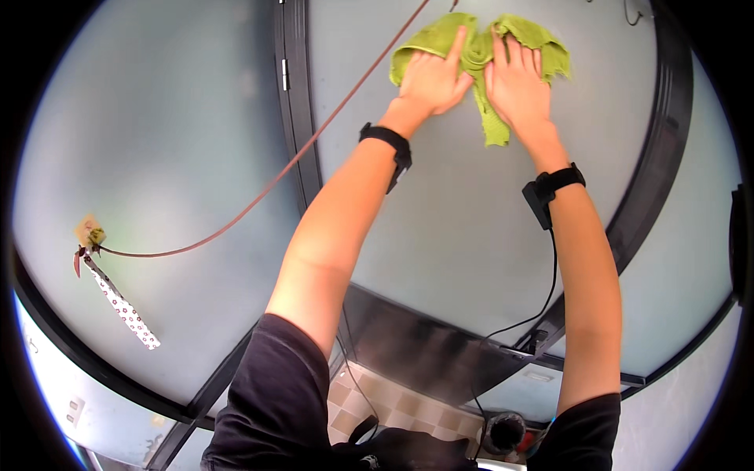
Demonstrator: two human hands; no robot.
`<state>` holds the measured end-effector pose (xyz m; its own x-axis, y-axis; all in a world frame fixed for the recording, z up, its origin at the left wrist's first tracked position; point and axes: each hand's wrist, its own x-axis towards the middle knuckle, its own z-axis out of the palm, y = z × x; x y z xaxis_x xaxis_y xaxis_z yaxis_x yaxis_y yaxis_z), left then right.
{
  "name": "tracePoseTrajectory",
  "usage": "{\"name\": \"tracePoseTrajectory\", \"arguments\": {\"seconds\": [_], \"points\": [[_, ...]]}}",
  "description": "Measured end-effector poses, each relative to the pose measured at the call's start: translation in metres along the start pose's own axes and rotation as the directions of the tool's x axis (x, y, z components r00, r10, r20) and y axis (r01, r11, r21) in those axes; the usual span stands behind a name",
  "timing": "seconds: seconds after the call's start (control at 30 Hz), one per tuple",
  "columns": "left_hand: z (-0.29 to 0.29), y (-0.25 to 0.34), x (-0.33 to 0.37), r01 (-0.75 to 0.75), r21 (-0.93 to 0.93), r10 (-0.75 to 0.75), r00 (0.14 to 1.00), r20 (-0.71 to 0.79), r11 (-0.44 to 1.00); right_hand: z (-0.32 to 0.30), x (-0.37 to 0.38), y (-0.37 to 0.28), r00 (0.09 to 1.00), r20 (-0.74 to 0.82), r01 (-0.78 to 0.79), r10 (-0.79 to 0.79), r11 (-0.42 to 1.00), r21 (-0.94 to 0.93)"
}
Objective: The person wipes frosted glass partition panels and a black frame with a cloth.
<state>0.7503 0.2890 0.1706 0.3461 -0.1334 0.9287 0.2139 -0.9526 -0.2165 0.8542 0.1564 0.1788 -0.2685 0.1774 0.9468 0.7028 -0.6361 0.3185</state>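
Observation:
A bright green cloth (488,49), bunched in the middle with one end hanging down, lies against a frosted glass door panel (440,228). My left hand (433,82) holds its left part, the index finger stretched up over the fabric and other fingers partly covered by a fold. On the cloth's right part my right hand (518,86) presses with fingers reaching upward, their tips partly hidden by the fabric. Both arms are raised, and each wrist wears a black strap (389,149); a cable runs down from the right one.
A reddish-brown cord (275,184) slants across the glass to a mount (90,233) at left, where a flower-patterned strip (126,306) hangs. Dark frames (664,133) edge the panels. A door handle (528,349) sits low right. Below are a tiled floor (408,404) and a dark round container (504,432).

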Motion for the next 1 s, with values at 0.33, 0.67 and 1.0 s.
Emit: {"name": "tracePoseTrajectory", "arguments": {"seconds": [0.33,0.67,1.0], "points": [[-0.021,-0.150,-0.021,0.152,0.259,-0.112,0.980,-0.166,0.954,0.051,0.058,-0.138,0.949,0.314,-0.087,0.020,0.975,0.203],[-0.008,-0.189,-0.082,0.179,0.084,-0.164,0.972,-0.166,0.980,0.088,0.036,-0.205,0.999,-0.040,-0.015,0.025,0.973,0.231],[0.039,-0.136,-0.191,0.158,0.050,-0.159,0.987,0.021,0.986,0.047,-0.072,-0.187,0.923,0.254,0.258,-0.289,0.955,0.148]]}}
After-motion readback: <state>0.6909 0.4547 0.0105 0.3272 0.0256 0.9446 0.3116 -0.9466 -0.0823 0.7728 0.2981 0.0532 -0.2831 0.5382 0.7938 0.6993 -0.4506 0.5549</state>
